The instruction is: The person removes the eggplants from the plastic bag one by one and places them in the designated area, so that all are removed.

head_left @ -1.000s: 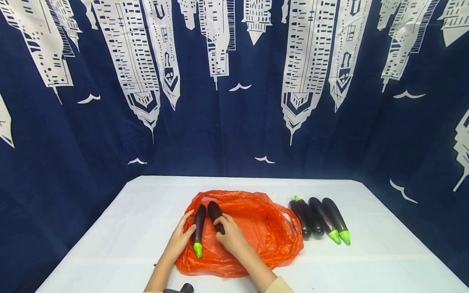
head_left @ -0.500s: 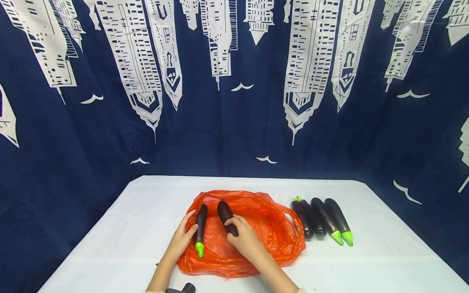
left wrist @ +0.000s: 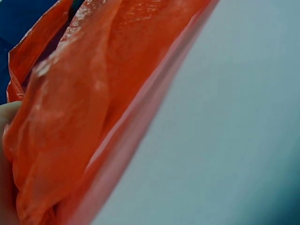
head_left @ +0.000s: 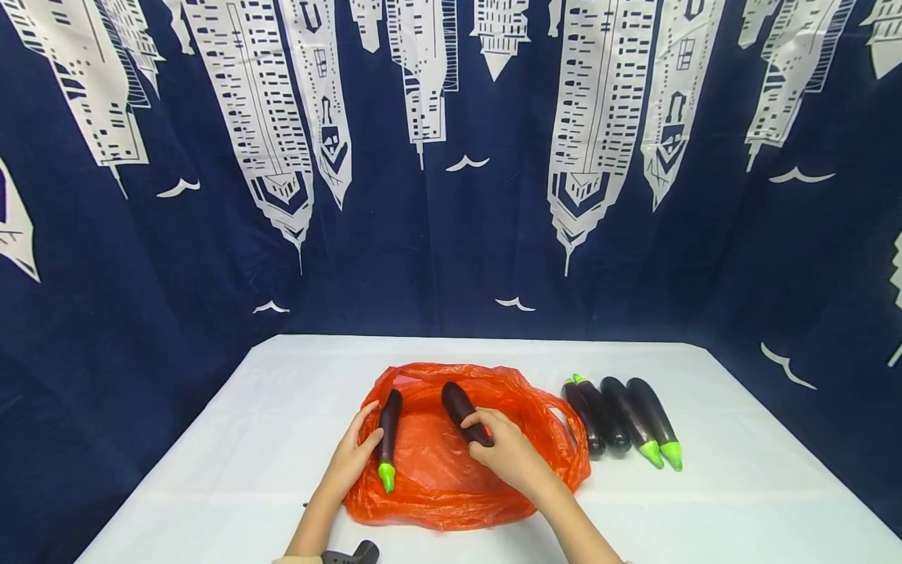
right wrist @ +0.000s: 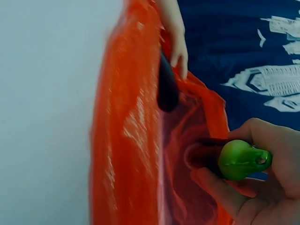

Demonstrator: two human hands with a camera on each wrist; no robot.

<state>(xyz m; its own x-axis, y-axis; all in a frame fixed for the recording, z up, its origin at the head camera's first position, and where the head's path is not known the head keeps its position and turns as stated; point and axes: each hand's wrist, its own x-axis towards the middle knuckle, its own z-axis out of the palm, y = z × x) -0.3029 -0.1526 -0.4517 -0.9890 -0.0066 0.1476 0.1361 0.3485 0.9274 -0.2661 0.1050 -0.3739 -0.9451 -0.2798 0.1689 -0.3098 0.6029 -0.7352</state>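
An orange-red plastic bag (head_left: 437, 505) lies spread with its mouth held wide on the table. My left hand (head_left: 352, 454) grips the bag's left rim, thumb on the inner side. Close beside that thumb, one eggplant (head_left: 389, 431) rests in the bag, green cap toward me. My right hand (head_left: 517, 454) holds a second eggplant (head_left: 461, 403) over the bag's middle, tilted, dark end away from me. From the right wrist, its green cap (right wrist: 241, 160) shows between thumb and fingers. Bag folds (left wrist: 65, 122) cover most of my left hand in the left wrist view.
Several eggplants (head_left: 623, 415) lie side by side just right of the bag on the white table (head_left: 211, 470). A navy cloth with white buildings (head_left: 423, 258) hangs behind the table. A dark object (head_left: 355, 552) sits at the bottom edge by my left wrist.
My right hand has carried its eggplant rightward, from beside the other eggplant to the bag's middle. My left hand stays at the bag's left rim. The view has shifted slightly.
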